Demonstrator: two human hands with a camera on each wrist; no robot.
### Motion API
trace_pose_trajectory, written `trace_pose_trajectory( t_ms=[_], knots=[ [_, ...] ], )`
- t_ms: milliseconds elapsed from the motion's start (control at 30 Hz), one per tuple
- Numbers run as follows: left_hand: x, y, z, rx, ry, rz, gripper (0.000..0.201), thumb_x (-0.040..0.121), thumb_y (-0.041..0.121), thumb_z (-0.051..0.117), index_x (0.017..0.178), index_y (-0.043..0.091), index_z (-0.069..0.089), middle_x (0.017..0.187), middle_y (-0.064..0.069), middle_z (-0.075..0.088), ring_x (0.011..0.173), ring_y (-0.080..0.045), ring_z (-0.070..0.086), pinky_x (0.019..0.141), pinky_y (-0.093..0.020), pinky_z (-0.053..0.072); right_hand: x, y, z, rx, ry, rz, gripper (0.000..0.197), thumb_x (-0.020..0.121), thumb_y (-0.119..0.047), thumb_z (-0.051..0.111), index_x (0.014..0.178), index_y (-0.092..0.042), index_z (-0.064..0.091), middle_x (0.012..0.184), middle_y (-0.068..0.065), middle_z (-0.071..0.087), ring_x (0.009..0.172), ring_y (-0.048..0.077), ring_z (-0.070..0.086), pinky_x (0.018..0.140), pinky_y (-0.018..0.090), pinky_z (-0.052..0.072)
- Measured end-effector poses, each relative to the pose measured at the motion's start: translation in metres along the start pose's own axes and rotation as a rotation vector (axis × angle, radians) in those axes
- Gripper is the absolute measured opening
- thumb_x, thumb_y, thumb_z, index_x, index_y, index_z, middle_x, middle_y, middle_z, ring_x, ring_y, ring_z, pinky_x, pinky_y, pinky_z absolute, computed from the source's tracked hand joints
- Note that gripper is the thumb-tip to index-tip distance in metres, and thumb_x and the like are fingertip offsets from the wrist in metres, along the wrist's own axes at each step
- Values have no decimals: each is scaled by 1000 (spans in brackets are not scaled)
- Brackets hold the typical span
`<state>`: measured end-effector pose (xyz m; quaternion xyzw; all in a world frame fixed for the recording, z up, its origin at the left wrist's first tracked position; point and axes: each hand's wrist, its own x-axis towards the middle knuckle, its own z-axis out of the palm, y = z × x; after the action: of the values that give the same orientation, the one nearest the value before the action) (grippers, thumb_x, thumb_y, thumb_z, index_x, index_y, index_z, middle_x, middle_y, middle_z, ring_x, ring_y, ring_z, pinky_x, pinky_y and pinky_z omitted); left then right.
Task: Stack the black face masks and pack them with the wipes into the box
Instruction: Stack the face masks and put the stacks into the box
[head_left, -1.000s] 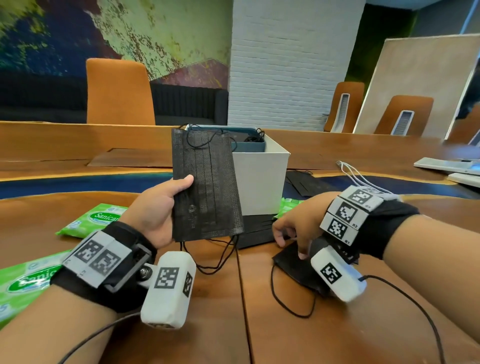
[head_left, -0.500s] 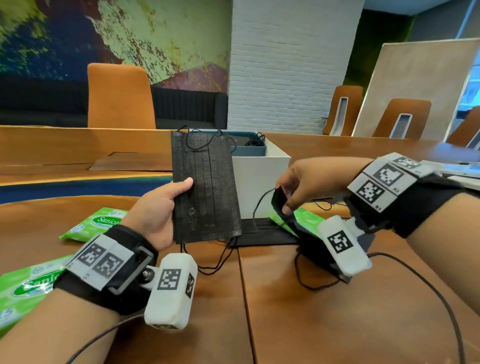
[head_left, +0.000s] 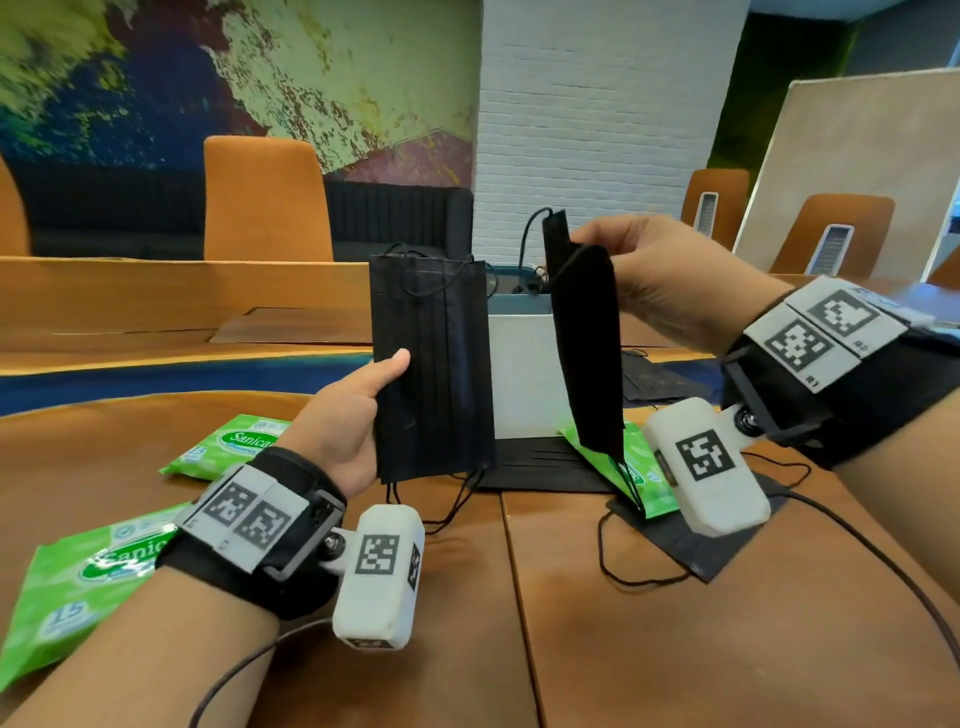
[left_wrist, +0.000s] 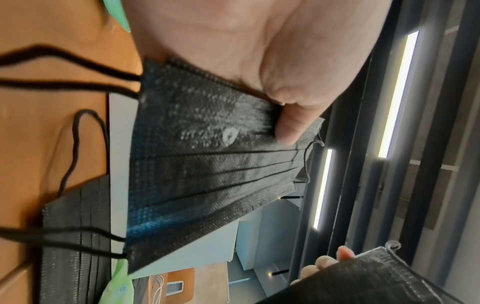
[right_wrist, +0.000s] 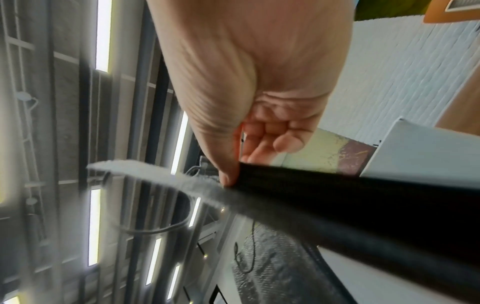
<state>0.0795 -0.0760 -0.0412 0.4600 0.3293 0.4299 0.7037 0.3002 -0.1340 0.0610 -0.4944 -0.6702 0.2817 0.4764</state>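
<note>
Left hand (head_left: 345, 421) grip: thumb pinching an upright stack of black face masks (head_left: 431, 364). Right hand (head_left: 657, 280) grip: fingers pinching one hanging mask (head_left: 589, 348). Behind both stands the white box (head_left: 524, 374); green wipes packs (head_left: 228, 441) lie on the wooden table (head_left: 675, 649).

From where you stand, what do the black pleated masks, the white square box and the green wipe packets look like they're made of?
The black pleated mask in the left hand looks like thin nonwoven fabric: matte, with a dotted embossed texture and thin cord loops. The white square box seems to be smooth matte card or plastic; which one I cannot tell. The green wipe packet looks like glossy plastic film, printed and slightly crinkled.
</note>
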Motion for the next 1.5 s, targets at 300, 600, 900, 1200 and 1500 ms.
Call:
trace_pose_trajectory(
  t_ms=[300, 600, 900, 1200, 1500],
  knots=[
    [1, -11, 10, 3, -93, -76, 40, 95, 38, 47, 122, 12, 61, 112, -15, 70, 105, -32, 65, 91, -48, 48, 7, 23, 19, -191, 47, 107, 26, 83, -10, 70, 66, -14, 50, 55, 1, 48, 46, 7, 44, 47, 19, 38],
    [7, -17, 15, 42, -100, -53, 49, 94, 53, 40, 123, 19, 60, 109, -9, 72, 101, -26, 68, 85, -43, 52, 7, 51, 23, 197, 123, 260, 25, 89, -13, 63, 68, -15, 50, 50, -5, 46, 41, 3, 40, 41, 13, 37],
    [2, -21, 27, 8, -210, 51, 30, 100, 25, 39, 119, 16, 59, 112, -9, 70, 102, -22, 67, 83, -37, 57, 10, 50, 39, 175, 76, 227, 27, 88, -11, 64, 67, -15, 48, 59, 3, 50, 48, 9, 45, 46, 17, 44],
    [10, -25, 19, 38, -203, 36, 70, 84, 66, 29, 130, 19, 54, 123, -8, 65, 117, -23, 60, 98, -44, 47, -1, 73, 38, 223, 54, 378, 22, 89, -11, 64, 72, -14, 49, 64, 4, 49, 50, 9, 43, 44, 15, 44],
    [11, -23, 18, 141, -12, 85, 29, 91, -5, 50, 112, 12, 59, 111, -12, 68, 102, -26, 64, 87, -40, 52, -11, 78, 17, -11, 83, 355, 24, 91, -33, 60, 91, -9, 61, 78, 2, 62, 64, 9, 56, 62, 24, 49]
  ],
)
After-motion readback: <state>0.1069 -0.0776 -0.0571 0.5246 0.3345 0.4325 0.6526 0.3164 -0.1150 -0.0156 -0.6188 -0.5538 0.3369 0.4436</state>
